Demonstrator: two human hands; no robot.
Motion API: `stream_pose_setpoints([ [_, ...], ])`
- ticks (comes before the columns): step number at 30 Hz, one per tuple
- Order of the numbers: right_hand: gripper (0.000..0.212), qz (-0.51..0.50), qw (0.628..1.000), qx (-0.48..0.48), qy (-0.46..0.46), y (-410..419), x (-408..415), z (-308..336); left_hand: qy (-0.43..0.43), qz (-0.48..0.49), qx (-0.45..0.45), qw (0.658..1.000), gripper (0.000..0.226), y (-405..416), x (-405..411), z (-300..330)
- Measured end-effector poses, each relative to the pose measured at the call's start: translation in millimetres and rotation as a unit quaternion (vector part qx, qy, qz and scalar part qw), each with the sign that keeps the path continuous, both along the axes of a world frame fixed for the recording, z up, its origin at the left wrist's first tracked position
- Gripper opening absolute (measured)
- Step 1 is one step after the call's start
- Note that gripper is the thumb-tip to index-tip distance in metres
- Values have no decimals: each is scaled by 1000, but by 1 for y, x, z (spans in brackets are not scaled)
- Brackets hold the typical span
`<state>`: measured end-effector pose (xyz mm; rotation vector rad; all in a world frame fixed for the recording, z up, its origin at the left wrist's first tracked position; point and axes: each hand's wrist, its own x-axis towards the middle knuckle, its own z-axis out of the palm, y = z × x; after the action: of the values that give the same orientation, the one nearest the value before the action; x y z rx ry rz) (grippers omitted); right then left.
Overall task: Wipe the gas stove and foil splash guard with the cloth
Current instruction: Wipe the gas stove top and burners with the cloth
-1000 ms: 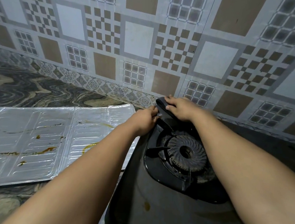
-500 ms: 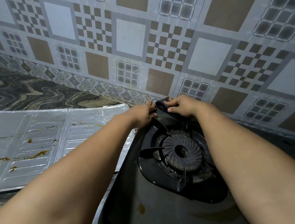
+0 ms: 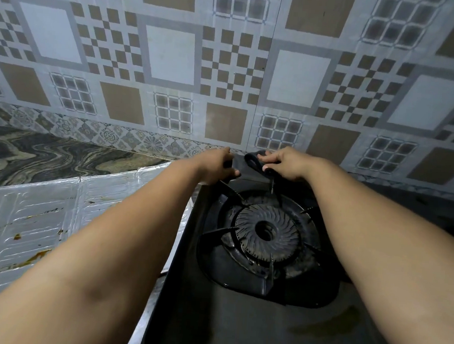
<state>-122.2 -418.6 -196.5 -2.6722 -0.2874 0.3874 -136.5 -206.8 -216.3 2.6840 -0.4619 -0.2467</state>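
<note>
1. Head view shows both hands at the far edge of the gas stove (image 3: 235,322), up against the tiled wall (image 3: 229,63).
2. A dark cloth (image 3: 244,163) lies bunched between them; its long axis runs left to right along the back rim, beyond the burner (image 3: 266,232).
3. Right hand (image 3: 285,164) has its fingers curled down onto the cloth's right end, pinching a fold.
4. Left hand (image 3: 215,165) grips the cloth's left end, thumb tucked under; fingers mostly hidden.
5. Both hands are equally near the cloth, so a sideways stroke along the rim looks likely next.
6. Stained foil splash guard (image 3: 26,224) lies flat on the counter to the left, well apart from the cloth and not yet wiped clean.
</note>
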Motion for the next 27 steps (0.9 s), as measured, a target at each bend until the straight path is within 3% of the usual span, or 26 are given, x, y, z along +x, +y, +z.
stream_pose_setpoints([
  [11, 44, -71, 996, 47, -37, -27, -22, -10, -16, -18, -3, 1000, 62, 2, 3, 0],
  [27, 45, -173, 983, -7, -58, -85, -51, -11, -13, -29, -5, 999, 65, 1, 5, -6],
])
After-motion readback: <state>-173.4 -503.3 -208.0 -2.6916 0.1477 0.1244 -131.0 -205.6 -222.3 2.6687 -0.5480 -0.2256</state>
